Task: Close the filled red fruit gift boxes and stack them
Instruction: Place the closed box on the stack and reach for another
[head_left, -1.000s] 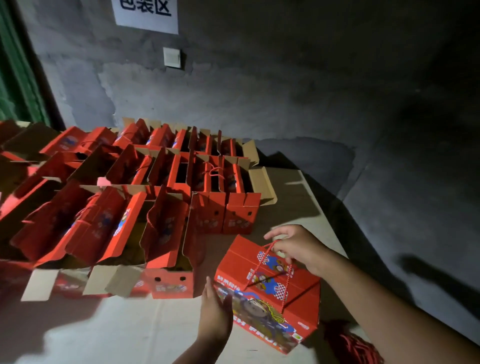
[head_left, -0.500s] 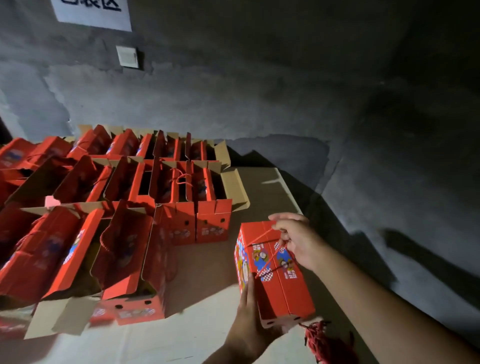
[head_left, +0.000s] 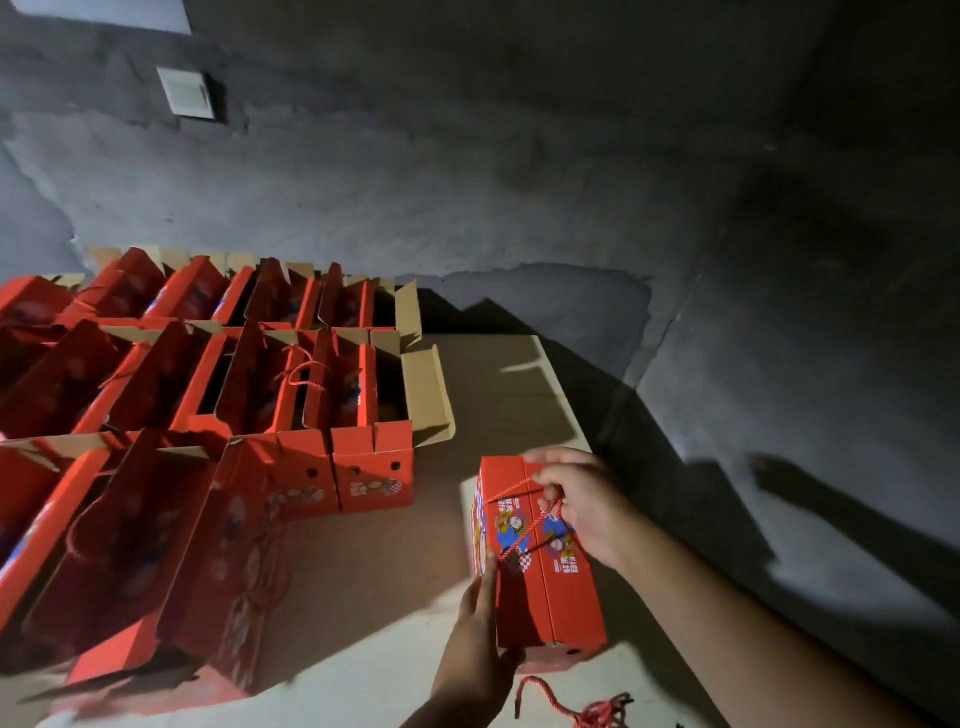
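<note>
A closed red gift box (head_left: 545, 587) with cartoon print stands near the right edge of the cardboard-covered table (head_left: 498, 395). My right hand (head_left: 582, 499) pinches its red-and-white cord handle (head_left: 511, 488) at the box's far top. My left hand (head_left: 478, 654) presses flat against the box's near left side with straight fingers. Several open red gift boxes (head_left: 260, 395) with raised flaps stand in rows to the left.
Loose red cords (head_left: 587, 714) lie on the table's near edge, right of my left arm. A grey concrete wall (head_left: 467, 156) with a white switch plate (head_left: 186, 93) stands behind. Dark floor (head_left: 779, 467) drops off right of the table edge.
The closed box has been turned from lying slanted to standing lengthwise and slid toward the right edge. My view has swung right and down; both hands stayed on the box.
</note>
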